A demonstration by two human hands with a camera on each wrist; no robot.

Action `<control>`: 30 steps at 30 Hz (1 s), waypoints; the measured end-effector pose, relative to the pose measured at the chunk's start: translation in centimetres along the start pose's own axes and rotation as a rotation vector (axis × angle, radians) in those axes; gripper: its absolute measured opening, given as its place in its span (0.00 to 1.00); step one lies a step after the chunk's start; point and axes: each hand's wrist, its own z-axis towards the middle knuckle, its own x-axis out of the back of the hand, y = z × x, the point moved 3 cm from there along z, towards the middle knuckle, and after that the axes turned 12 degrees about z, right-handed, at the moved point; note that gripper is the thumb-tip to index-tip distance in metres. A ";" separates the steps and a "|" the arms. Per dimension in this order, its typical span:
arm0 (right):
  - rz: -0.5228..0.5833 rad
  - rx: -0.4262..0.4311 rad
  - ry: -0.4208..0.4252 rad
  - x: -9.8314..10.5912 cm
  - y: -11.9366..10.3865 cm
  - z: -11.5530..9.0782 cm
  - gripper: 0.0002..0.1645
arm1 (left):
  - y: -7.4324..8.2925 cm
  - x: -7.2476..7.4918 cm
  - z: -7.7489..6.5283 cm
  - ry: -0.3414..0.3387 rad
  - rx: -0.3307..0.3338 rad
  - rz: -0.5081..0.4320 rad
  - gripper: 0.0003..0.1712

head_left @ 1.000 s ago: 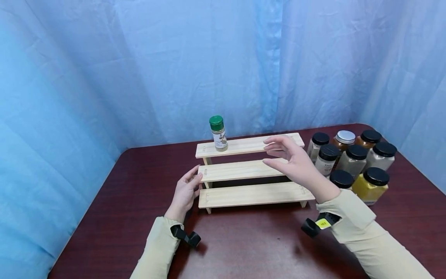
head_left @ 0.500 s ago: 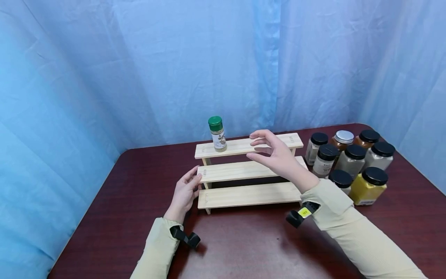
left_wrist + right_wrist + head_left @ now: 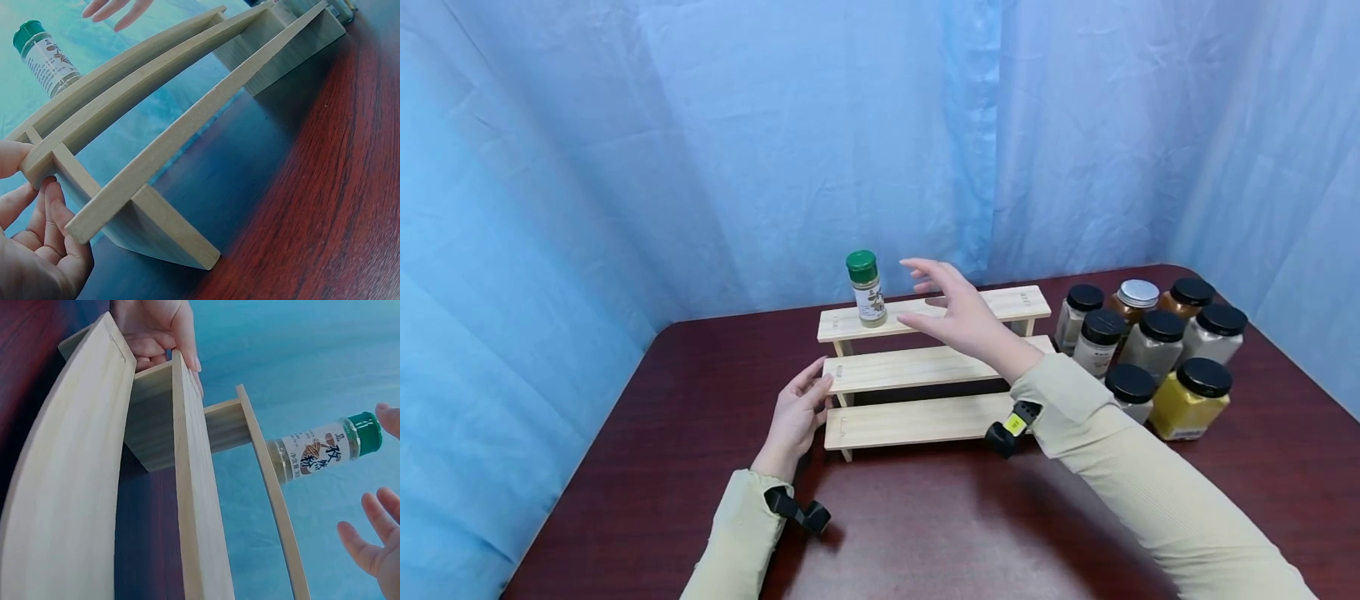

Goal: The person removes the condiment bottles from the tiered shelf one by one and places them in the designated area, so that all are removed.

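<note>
A three-tier wooden rack (image 3: 917, 367) stands on the table. At its left end my left hand (image 3: 797, 408) grips the middle board, thumb on top and fingers beneath, as the left wrist view shows. A spice shaker (image 3: 868, 292) with a green cap and white label stands upright on the top tier, toward the left. My right hand (image 3: 958, 312) is held over the rack just right of the shaker, fingers spread and holding nothing. In the right wrist view, fingertips (image 3: 356, 540) show apart from the shaker's green cap.
Several spice jars stand in a group right of the rack, among them a yellow jar (image 3: 1191, 400) with a black lid and one with a silver lid (image 3: 1138, 293). A blue curtain (image 3: 820, 150) hangs behind the dark red table (image 3: 700, 433).
My right hand has moved left across the rack, from near the jars to beside the green-capped shaker. The left hand keeps its grip on the rack.
</note>
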 end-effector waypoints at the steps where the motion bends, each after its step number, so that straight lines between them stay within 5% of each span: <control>1: -0.014 0.001 -0.004 -0.1 0.0 0.2 0.39 | 0.0 0.0 0.0 -0.002 -0.001 0.002 0.28; 14: -0.239 0.007 -0.084 -1.6 -0.8 3.4 0.42 | -0.2 0.0 -0.3 0.008 0.016 0.000 0.28; 30: -0.192 -0.044 -0.112 -3.5 0.0 4.2 0.43 | 0.0 0.0 -0.1 0.007 0.006 -0.004 0.28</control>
